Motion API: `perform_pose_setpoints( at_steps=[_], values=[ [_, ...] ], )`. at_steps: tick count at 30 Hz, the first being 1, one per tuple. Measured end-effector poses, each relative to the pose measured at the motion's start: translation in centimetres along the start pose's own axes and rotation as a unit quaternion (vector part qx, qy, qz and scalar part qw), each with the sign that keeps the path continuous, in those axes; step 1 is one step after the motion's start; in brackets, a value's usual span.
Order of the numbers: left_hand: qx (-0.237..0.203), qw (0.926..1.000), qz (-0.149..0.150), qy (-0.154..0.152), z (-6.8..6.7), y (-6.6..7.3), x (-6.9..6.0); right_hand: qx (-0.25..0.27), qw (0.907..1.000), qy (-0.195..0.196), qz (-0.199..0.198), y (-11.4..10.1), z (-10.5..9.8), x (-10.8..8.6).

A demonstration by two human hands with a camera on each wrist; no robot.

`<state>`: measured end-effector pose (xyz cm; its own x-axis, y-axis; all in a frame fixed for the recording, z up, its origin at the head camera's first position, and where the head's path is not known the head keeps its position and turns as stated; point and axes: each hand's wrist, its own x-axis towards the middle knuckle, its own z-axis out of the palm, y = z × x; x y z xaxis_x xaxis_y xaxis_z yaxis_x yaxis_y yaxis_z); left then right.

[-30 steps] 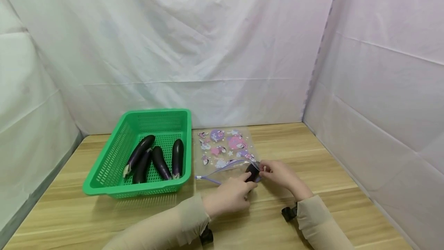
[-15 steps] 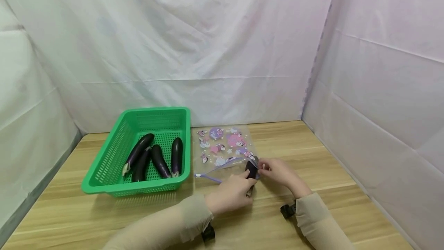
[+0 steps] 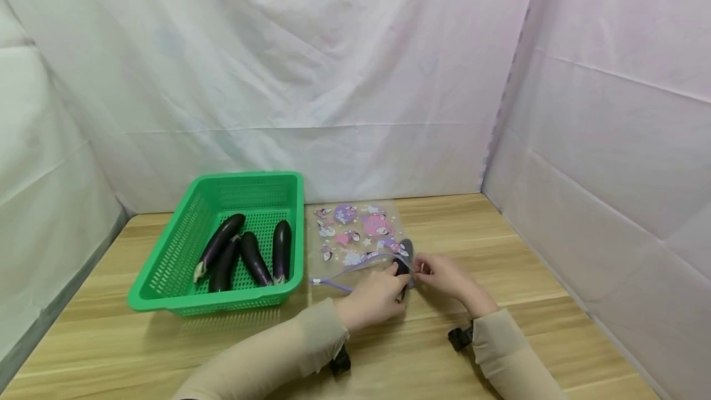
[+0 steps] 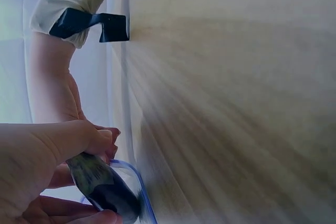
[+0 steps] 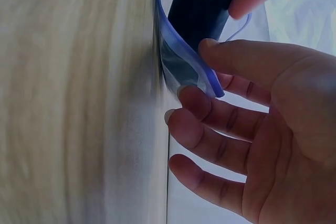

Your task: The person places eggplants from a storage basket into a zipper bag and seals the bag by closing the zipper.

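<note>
Four eggplants (image 3: 282, 249) in green basket (image 3: 222, 302); left hand (image 3: 373, 298) grips fifth eggplant (image 4: 113, 195), partly inside printed zip bag (image 3: 347, 236); right hand (image 3: 444, 275) pinches bag's mouth edge.

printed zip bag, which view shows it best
The head view: it shows the printed zip bag spread out, print and white slider included. Right wrist shows only part of its mouth, close up; left wrist just bits of its edge.
</note>
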<state>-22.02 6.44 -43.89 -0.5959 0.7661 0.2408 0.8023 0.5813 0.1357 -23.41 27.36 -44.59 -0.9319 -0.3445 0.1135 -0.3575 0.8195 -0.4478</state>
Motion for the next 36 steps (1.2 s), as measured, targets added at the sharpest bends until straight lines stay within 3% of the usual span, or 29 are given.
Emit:
perform_pose_setpoints(
  at_steps=[15,25,32,36],
  values=[
    [-0.023,0.9997,-0.006,0.010,0.5,-1.1,1.2,-0.001,0.9999,0.009,0.008,-0.1,0.1,0.0],
    [-0.011,0.9991,-0.004,-0.040,0.3,-1.7,1.2,-0.003,0.9999,0.014,0.010,-0.2,0.1,0.1],
    [0.006,0.9995,0.026,-0.019,0.0,-1.1,0.4,-0.006,0.9999,0.010,0.003,0.0,0.0,0.1],
    [0.013,0.9995,0.028,-0.004,0.1,-0.8,0.2,-0.004,0.9999,0.010,0.001,0.0,0.1,0.1]
  ],
)
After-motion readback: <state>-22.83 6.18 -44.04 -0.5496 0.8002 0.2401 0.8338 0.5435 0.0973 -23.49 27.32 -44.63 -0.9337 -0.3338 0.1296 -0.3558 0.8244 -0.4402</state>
